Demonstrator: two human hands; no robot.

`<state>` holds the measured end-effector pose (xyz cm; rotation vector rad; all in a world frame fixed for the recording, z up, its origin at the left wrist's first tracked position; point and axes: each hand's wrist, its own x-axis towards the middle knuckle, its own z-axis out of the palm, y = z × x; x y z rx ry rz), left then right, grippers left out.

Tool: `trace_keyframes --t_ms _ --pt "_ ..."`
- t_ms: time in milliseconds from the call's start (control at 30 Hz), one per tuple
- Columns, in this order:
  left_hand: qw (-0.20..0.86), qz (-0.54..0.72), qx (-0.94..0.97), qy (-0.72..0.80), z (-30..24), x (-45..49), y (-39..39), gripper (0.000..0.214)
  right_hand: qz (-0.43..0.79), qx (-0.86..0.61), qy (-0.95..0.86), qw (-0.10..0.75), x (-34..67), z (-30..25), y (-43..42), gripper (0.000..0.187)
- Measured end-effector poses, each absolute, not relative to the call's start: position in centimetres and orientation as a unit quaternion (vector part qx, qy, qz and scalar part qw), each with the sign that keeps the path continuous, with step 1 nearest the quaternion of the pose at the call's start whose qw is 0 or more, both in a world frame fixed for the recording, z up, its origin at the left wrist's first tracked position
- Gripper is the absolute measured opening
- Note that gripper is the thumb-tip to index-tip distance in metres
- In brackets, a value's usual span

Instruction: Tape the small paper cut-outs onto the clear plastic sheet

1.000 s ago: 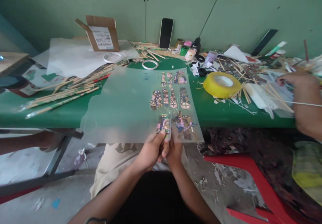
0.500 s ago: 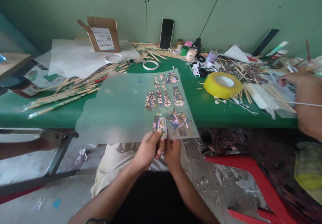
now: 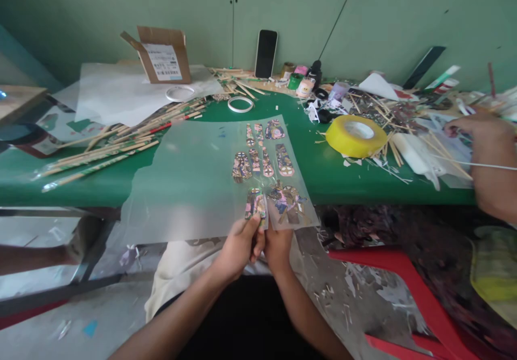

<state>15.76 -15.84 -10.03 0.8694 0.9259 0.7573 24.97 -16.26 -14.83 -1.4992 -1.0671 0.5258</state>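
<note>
A large clear plastic sheet (image 3: 189, 182) lies over the front edge of the green table (image 3: 109, 185), with several small colourful cut-out pieces (image 3: 262, 160) stuck under its right part. My left hand (image 3: 238, 247) and my right hand (image 3: 277, 247) are close together below the table edge. Both pinch the sheet's near edge at one cut-out piece (image 3: 255, 205), fingers closed on it.
A yellow tape roll (image 3: 355, 135), bamboo sticks (image 3: 117, 144), an open cardboard box (image 3: 163, 55), a phone (image 3: 266, 53) leaning on the wall and small jars lie on the table. Another person's hand (image 3: 484, 139) works at the right. A red chair (image 3: 396, 279) stands right of my legs.
The sheet with the cut-outs has shifted slightly left and toward me. My hands stay pinched on its near edge. The other person's hand at the right has barely moved.
</note>
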Motion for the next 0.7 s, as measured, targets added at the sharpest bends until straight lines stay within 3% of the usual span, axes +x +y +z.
trace_keyframes --t_ms 267,500,700 --pt "0.735 0.346 0.411 0.413 -9.2 15.3 -15.8 0.047 0.177 -0.656 -0.485 0.55 25.3 -15.5 -15.9 0.031" --pt "0.724 0.368 0.416 0.41 -8.9 15.1 -14.9 0.046 0.26 -0.641 -0.444 0.569 24.5 -13.9 -16.2 0.033" --pt "0.737 0.357 0.403 0.408 -9.5 15.1 -15.4 0.045 0.219 -0.641 -0.463 0.572 24.6 -14.9 -15.8 0.032"
